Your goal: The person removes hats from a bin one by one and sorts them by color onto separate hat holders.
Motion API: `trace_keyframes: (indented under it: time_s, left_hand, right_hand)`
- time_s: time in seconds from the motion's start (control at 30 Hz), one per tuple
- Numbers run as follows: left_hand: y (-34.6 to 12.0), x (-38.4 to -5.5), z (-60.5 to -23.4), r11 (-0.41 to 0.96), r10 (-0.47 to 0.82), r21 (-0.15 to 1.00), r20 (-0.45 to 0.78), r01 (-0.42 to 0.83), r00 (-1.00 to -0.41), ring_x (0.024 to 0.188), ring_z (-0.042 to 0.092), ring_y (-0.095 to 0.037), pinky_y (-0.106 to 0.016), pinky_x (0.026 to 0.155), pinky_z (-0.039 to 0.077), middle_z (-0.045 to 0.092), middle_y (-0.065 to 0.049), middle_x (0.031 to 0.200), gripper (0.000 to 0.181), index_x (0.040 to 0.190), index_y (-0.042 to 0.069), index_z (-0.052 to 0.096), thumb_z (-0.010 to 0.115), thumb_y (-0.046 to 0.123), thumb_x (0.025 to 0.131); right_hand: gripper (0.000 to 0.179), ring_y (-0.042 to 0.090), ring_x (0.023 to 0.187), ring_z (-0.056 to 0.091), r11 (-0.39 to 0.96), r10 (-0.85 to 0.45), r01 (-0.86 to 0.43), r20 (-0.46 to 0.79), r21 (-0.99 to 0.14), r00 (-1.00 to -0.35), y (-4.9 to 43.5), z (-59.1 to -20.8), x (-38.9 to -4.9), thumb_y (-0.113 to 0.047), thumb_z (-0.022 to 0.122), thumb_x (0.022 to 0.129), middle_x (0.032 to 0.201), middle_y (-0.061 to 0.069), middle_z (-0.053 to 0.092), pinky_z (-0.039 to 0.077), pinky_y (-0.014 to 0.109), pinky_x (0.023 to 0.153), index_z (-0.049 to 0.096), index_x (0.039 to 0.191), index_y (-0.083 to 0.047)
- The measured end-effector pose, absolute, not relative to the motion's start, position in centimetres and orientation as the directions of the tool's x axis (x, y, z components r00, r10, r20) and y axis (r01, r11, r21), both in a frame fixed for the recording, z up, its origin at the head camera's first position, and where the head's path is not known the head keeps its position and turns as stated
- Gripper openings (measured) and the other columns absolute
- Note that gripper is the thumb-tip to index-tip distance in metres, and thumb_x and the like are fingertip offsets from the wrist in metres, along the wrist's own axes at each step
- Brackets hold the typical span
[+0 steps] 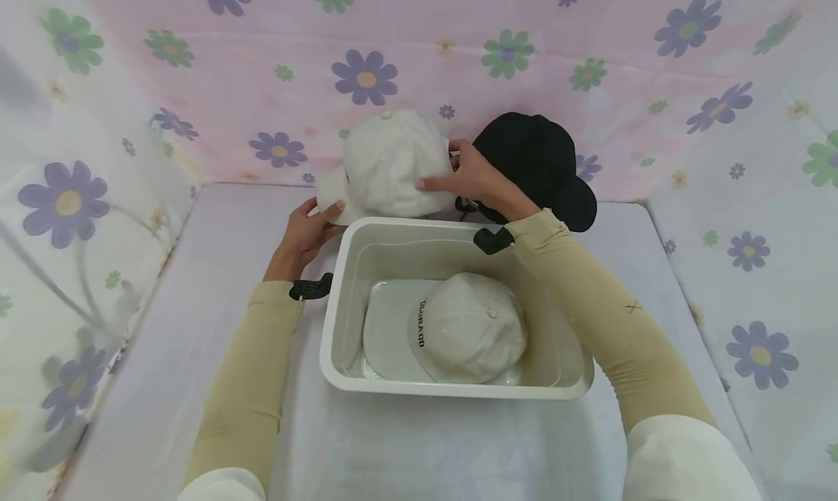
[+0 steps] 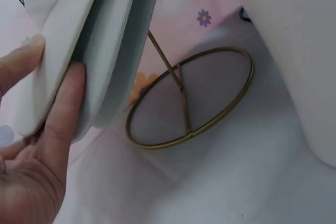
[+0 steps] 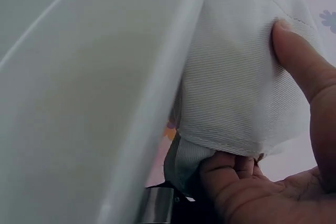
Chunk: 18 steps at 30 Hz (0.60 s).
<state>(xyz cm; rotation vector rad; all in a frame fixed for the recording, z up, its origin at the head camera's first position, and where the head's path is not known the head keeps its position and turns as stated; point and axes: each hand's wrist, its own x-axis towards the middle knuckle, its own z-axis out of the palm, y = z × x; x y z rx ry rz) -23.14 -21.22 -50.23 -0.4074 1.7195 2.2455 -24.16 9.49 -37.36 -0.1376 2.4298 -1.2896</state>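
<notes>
A white baseball cap (image 1: 393, 159) sits at the back of the table, behind the tub, its brim to the left. My left hand (image 1: 304, 232) pinches that brim; in the left wrist view the thumb lies on top and a finger reaches in under it. Below it, more pale brims (image 2: 116, 51) show, stacked close together. With my right hand (image 1: 481, 175) I hold the back of the same cap, thumb outside on the cloth and fingers tucked under the lower edge (image 3: 220, 145). Another white cap (image 1: 471, 326), dark lettering on its front, lies crown up inside the cream plastic tub (image 1: 452, 392).
A black cap (image 1: 540, 163) stands right of the white one, close to my right wrist. The left wrist view shows a brass-coloured ring stand (image 2: 190, 134) beneath the caps. Flowered cloth walls (image 1: 366, 79) border the back and sides of the white-covered table (image 1: 419, 443).
</notes>
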Motion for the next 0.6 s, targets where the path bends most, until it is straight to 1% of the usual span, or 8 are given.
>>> trace_keyframes:
  time_s: [0.1, 0.17, 0.27, 0.33, 0.4, 0.43, 0.53, 0.6]
  left_hand:
    - [-21.4, -22.5, -49.7, -0.221, 0.067, 0.882, -0.412, -0.416, -0.909, 0.082, 0.072, -0.010, -0.023, 0.080, 0.060, 0.056, -0.011, 0.121, 0.079, 0.160, 0.007, 0.026, 0.071, 0.014, 0.096]
    - [-21.7, -21.9, -49.0, -0.148, 0.077, 0.887, -0.430, -0.437, -0.899, 0.082, 0.072, -0.009, -0.027, 0.088, 0.058, 0.058, -0.014, 0.121, 0.086, 0.162, 0.007, 0.017, 0.071, 0.015, 0.096]
    - [-22.4, -21.0, -48.0, 0.020, 0.094, 0.897, -0.441, -0.442, -0.892, 0.103, 0.072, -0.021, -0.036, 0.102, 0.053, 0.057, -0.025, 0.135, 0.095, 0.163, 0.006, 0.002, 0.069, 0.017, 0.097]
    - [-22.9, -20.5, -47.4, 0.155, 0.098, 0.892, -0.441, -0.424, -0.892, 0.123, 0.063, -0.030, -0.041, 0.110, 0.047, 0.045, -0.029, 0.150, 0.099, 0.163, 0.006, -0.005, 0.068, 0.022, 0.098]
    - [-23.3, -20.1, -46.8, 0.265, 0.101, 0.884, -0.424, -0.386, -0.900, 0.139, 0.048, -0.039, -0.045, 0.115, 0.042, 0.038, -0.028, 0.157, 0.099, 0.163, 0.005, -0.006, 0.066, 0.027, 0.099]
    - [-23.5, -19.9, -46.3, 0.309, 0.103, 0.878, -0.414, -0.367, -0.904, 0.142, 0.044, -0.040, -0.049, 0.116, 0.038, 0.036, -0.028, 0.158, 0.099, 0.163, 0.005, -0.006, 0.066, 0.028, 0.099]
    - [-24.0, -19.2, -44.7, 0.412, 0.099, 0.858, -0.376, -0.306, -0.922, 0.146, 0.037, -0.042, -0.055, 0.119, 0.032, 0.033, -0.027, 0.160, 0.097, 0.163, 0.006, -0.002, 0.065, 0.034, 0.099]
    - [-24.1, -18.8, -43.5, 0.445, 0.095, 0.855, -0.339, -0.265, -0.936, 0.148, 0.035, -0.040, -0.056, 0.119, 0.031, 0.032, -0.025, 0.161, 0.095, 0.164, 0.007, 0.002, 0.065, 0.035, 0.099]
  right_hand:
    - [0.094, 0.025, 0.120, 0.052, 0.595, -0.256, 0.104, -0.310, -0.797, -0.916, 9.5, -36.9, -23.7, -0.032, 0.083, 0.085, 0.137, 0.016, 0.051, 0.050, 0.039, 0.101, 0.025, 0.155, -0.006]
    - [0.099, 0.026, 0.125, 0.050, 0.620, -0.271, 0.087, -0.317, -0.780, -0.909, 9.6, -36.2, -23.2, -0.031, 0.083, 0.085, 0.144, 0.016, 0.047, 0.048, 0.040, 0.106, 0.021, 0.158, -0.007]
    - [0.105, 0.030, 0.134, 0.046, 0.667, -0.337, 0.002, -0.305, -0.745, -0.891, 10.1, -35.2, -22.3, -0.027, 0.082, 0.086, 0.155, 0.018, 0.039, 0.043, 0.044, 0.113, 0.012, 0.162, -0.005]
    - [0.107, 0.032, 0.142, 0.038, 0.708, -0.404, -0.105, -0.279, -0.698, -0.871, 10.5, -34.3, -21.6, -0.027, 0.080, 0.088, 0.161, 0.019, 0.031, 0.037, 0.046, 0.117, 0.007, 0.163, -0.005]
    - [0.106, 0.033, 0.149, 0.028, 0.742, -0.456, -0.196, -0.267, -0.641, -0.849, 10.9, -33.3, -20.6, -0.029, 0.076, 0.091, 0.164, 0.020, 0.022, 0.030, 0.048, 0.121, 0.002, 0.163, -0.005]
    - [0.106, 0.033, 0.152, 0.023, 0.754, -0.474, -0.232, -0.264, -0.614, -0.840, 11.2, -32.7, -20.0, -0.031, 0.075, 0.092, 0.166, 0.020, 0.018, 0.026, 0.049, 0.123, 0.001, 0.163, -0.005]
    - [0.105, 0.029, 0.157, 0.008, 0.785, -0.484, -0.278, -0.267, -0.553, -0.834, 11.9, -30.5, -17.4, -0.042, 0.068, 0.096, 0.170, 0.015, 0.005, 0.018, 0.051, 0.125, -0.005, 0.163, -0.008]
    - [0.104, 0.024, 0.158, 0.005, 0.796, -0.475, -0.290, -0.250, -0.532, -0.844, 12.5, -29.2, -15.6, -0.051, 0.063, 0.097, 0.171, 0.009, -0.001, 0.016, 0.051, 0.126, -0.007, 0.164, -0.012]
